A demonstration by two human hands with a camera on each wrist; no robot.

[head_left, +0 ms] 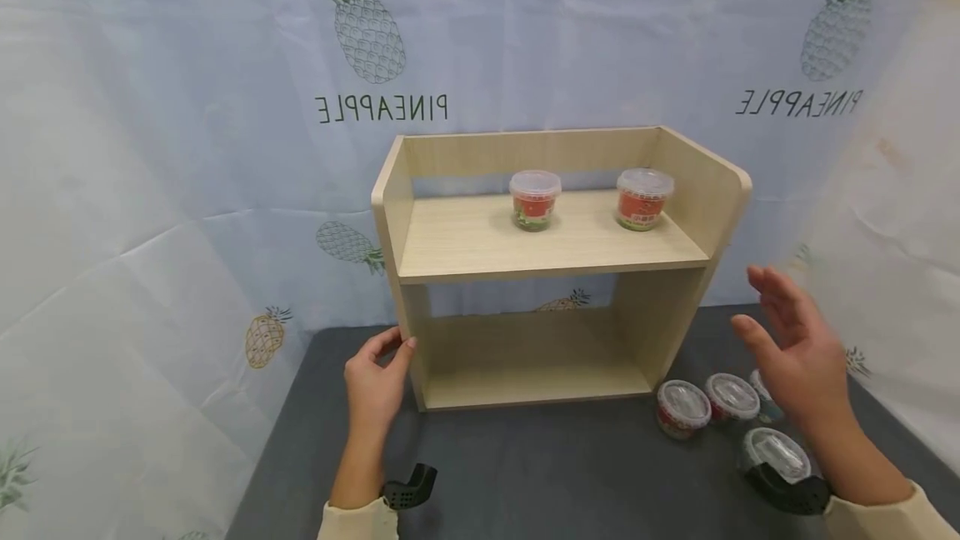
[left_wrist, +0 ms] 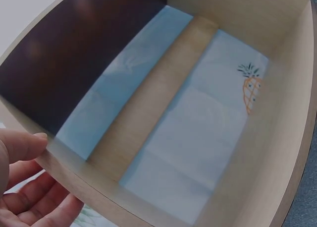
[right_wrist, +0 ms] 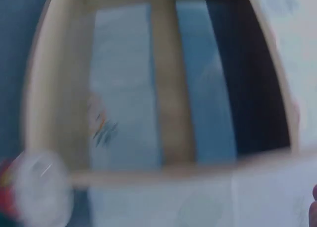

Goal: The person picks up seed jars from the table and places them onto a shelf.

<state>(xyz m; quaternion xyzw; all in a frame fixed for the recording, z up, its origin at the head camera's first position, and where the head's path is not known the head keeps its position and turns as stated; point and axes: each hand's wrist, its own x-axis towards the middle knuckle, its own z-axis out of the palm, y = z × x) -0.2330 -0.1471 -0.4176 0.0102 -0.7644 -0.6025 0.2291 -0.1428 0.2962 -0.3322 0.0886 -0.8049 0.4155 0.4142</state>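
The left hand (head_left: 377,375) pinches the shelf (head_left: 465,242); the right hand (head_left: 808,352) is spread, four lidded tubs (head_left: 684,403) near it on the counter (head_left: 562,473). Two more tubs (head_left: 535,202), contents unclear, stand to its left, on the shelf.

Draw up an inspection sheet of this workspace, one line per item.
Surface: dark tabletop.
Job's things: wooden shelf standing upright; two lidded tubs on its upper level; four more lidded tubs on the tabletop at right.
Clutter: nothing seen.
Hands: left hand grips the shelf's left side; right hand raised, holding nothing.
Cables: nothing seen.
Surroundings: pale pineapple-print cloth behind and at both sides.
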